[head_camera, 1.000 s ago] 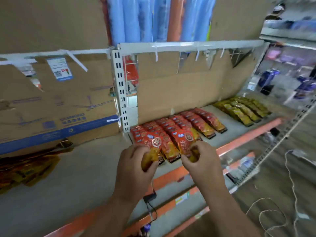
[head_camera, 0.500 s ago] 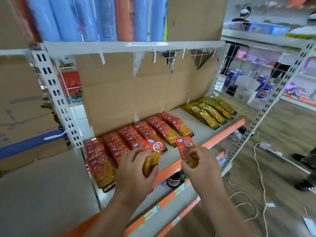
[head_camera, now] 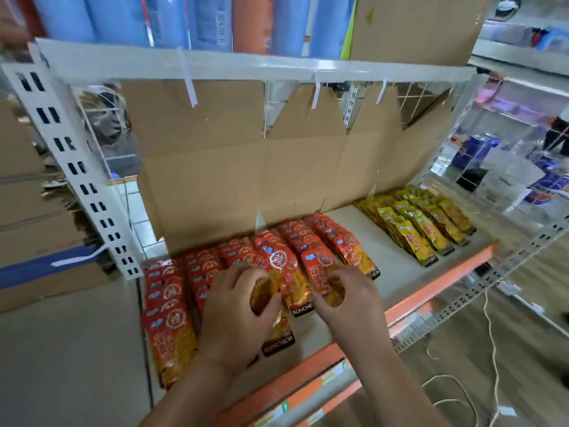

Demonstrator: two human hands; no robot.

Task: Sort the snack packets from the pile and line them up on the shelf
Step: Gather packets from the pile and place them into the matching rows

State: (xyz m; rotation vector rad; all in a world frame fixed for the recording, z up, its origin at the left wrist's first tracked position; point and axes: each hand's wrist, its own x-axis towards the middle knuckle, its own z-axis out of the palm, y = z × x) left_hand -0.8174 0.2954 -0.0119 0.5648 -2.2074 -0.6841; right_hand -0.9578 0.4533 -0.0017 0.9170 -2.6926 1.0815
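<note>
Over the front of the grey shelf, both hands at work among the red snack packets. Left hand clenched round the lower end of one red packet, thumb and fingers pinching its crinkled orange bottom, printed top tilted up and away toward the cardboard backing. Right hand likewise gripping a second red packet by its lower end, just beside the first, the two nearly touching. Between and under the hands, further red packets lying flat, black "KONCHEW" bands at their near ends. Left of the hands, rows of red packets overlapped like shingles, running from the backing to the shelf's orange front edge. Right of them, past a bare strip of shelf, rows of yellow packets laid in the same overlapping manner near the far corner. Above, a white upper shelf carrying blue and orange rolls. At lower right, white cord trailing across a wooden floor.
</note>
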